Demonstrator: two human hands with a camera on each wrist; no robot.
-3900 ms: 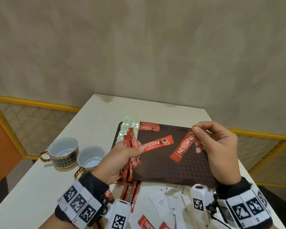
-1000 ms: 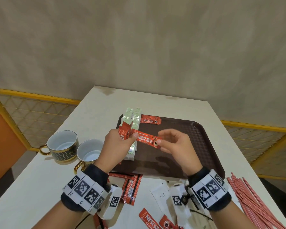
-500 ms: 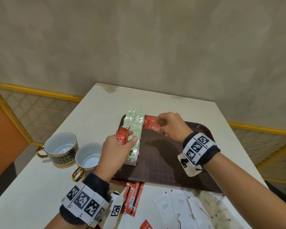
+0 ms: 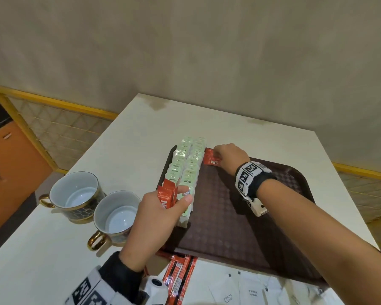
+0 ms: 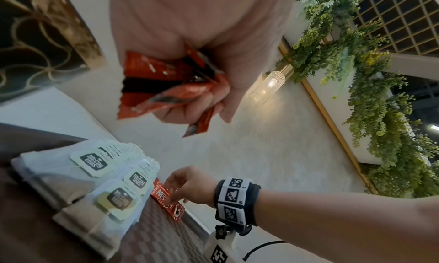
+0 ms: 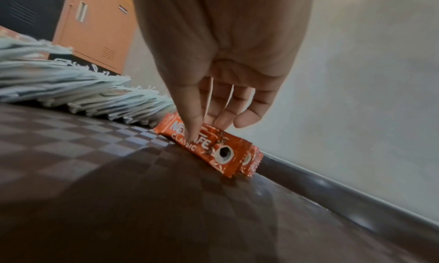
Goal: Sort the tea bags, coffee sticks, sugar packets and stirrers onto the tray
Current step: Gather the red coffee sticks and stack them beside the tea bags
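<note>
Right hand grip: thumb and fingertips were down on the top Nescafe Classic coffee stick, pinching it lightly where it lay over another stick at the far edge of the brown tray, just beside the tea bags. Left hand grip was closed round a bunch of coffee sticks, held up over the tray's near-left part.

Progress, as a judgement: tea bags done, two neat rows along the tray's left side. Coffee sticks just begun, two on the tray, a bunch in hand, more loose sticks on the desk off the near edge. White sugar packets lay on the desk, unsorted. Stirrers not in view. Roughly a third done.

Pose: right arm stretched across the tray, wrist bent down. Left forearm low, hand upright. Two cups sat left of the tray.
</note>
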